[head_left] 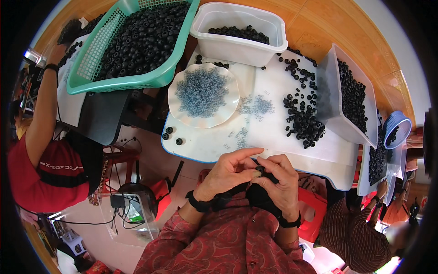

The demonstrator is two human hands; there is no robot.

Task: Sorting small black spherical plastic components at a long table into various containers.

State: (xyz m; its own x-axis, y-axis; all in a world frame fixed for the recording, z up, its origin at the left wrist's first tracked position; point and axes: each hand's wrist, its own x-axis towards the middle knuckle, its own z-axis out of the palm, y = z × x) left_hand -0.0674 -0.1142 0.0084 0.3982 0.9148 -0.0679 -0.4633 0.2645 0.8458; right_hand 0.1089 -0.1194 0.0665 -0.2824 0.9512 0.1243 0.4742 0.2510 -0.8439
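Close in front of my body, my left hand (224,176) and my right hand (281,181) meet at the fingertips, just off the table's near edge. Between them is a small black round part (259,168), pinched by both hands and partly covered by the fingers. Beyond my hands, a scalloped white plate (174,101) bears a heap of tiny clear bluish pieces, and more of these pieces (262,106) lie scattered to its right. Loose black round parts (305,125) form a pile farther right on the white table (273,137).
A green basket (150,81) full of black parts stands at the far left. White tub (232,52) and translucent bin (340,119) hold more. Several black parts (179,141) sit near the table's left corner. One person (59,169) is on the left, another (356,228) on the right.
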